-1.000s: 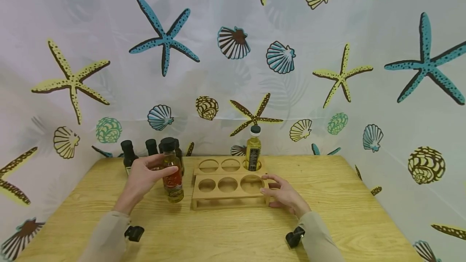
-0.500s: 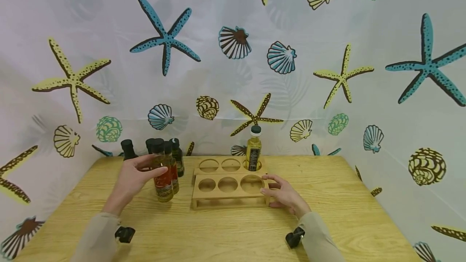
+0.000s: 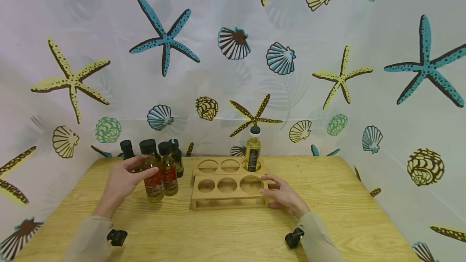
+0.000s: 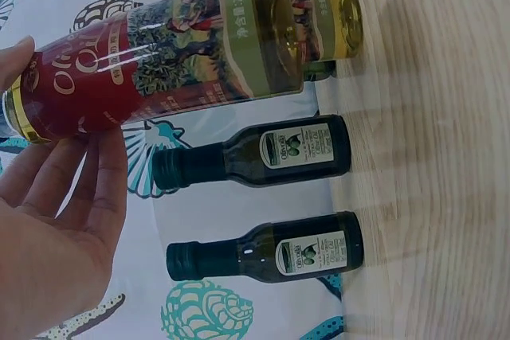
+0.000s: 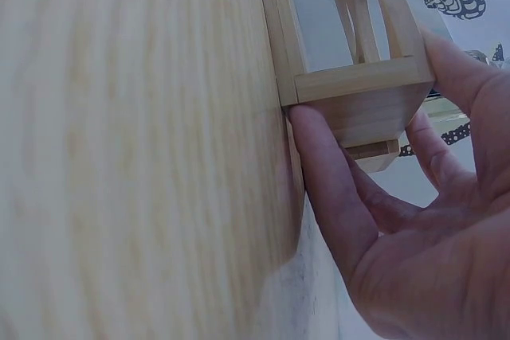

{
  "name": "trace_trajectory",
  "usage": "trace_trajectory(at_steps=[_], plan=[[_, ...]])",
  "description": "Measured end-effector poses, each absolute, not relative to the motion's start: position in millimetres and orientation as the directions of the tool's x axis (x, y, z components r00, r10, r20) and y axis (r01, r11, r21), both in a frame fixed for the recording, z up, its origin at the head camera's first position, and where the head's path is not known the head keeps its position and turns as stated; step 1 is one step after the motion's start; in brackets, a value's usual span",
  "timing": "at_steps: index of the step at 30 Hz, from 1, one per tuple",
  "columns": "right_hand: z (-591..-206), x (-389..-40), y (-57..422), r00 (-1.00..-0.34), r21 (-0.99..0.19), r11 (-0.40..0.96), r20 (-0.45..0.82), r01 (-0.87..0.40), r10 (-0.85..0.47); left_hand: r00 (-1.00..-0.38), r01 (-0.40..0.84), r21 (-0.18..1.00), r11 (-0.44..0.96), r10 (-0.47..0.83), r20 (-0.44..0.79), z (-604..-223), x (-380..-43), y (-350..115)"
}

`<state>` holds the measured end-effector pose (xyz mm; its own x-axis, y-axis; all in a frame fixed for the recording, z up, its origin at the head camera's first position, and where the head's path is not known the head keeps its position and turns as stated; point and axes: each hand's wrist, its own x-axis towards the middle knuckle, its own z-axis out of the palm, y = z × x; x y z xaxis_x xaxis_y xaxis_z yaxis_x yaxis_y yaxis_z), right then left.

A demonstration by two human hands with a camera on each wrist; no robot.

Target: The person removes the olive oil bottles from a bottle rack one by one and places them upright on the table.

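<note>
While snug round a red-labelled bottle, left grip near dark bottles, right grip around rack.

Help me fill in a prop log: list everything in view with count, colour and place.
Table: 1, light wood, across the foreground
Rack: 1, light wood, mid-table
Held bottle: 1, red-labelled, table's left part
Second red-labelled bottle: 1, red and gold, beside it
Dark bottles: 3, blackish green, behind these
Yellow bottle: 1, dark-capped, rack's back-right hole
Backdrop: sheet count unclear, white with sea-life prints, back and sides
Wrist devices: 2, black, at the wrists
Sleeves: 2, beige, forearms
Left hand: 1, gripping the held bottle
Right hand: 1, holding the rack's right end
</note>
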<state>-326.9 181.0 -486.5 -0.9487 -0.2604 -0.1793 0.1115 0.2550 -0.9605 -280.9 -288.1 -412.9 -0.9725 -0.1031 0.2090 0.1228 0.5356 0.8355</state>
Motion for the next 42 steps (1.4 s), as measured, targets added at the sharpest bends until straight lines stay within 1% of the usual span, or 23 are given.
trace_trajectory(at_steps=[6, 14, 21, 34, 42], plan=[[-487.7, -326.4, 180.6, -0.947, -0.962, 0.250, -0.179, 0.112, -0.265, -0.963, 0.113, 0.831, 0.544, -0.145, 0.225, -413.4, -281.4, -294.6], [-484.4, -324.1, 179.6, -0.951, -0.960, 0.254, -0.179, 0.114, -0.252, -0.961, 0.102, 0.837, 0.538, -0.163, 0.222, -420.3, -285.5, -302.9], [-483.9, -323.4, 178.9, -0.952, -0.960, 0.255, -0.179, 0.115, -0.248, -0.952, 0.104, 0.826, 0.554, -0.185, 0.244, -429.5, -294.0, -307.4], [-483.3, -324.8, 178.5, -0.952, -0.961, 0.249, -0.186, 0.124, -0.243, -0.950, 0.114, 0.825, 0.553, -0.183, 0.254, -441.6, -307.1, -316.0], [-484.6, -326.4, 179.7, -0.948, -0.959, 0.255, -0.190, 0.124, -0.254, -0.964, 0.093, 0.839, 0.536, -0.162, 0.211, -445.8, -313.1, -322.1]])
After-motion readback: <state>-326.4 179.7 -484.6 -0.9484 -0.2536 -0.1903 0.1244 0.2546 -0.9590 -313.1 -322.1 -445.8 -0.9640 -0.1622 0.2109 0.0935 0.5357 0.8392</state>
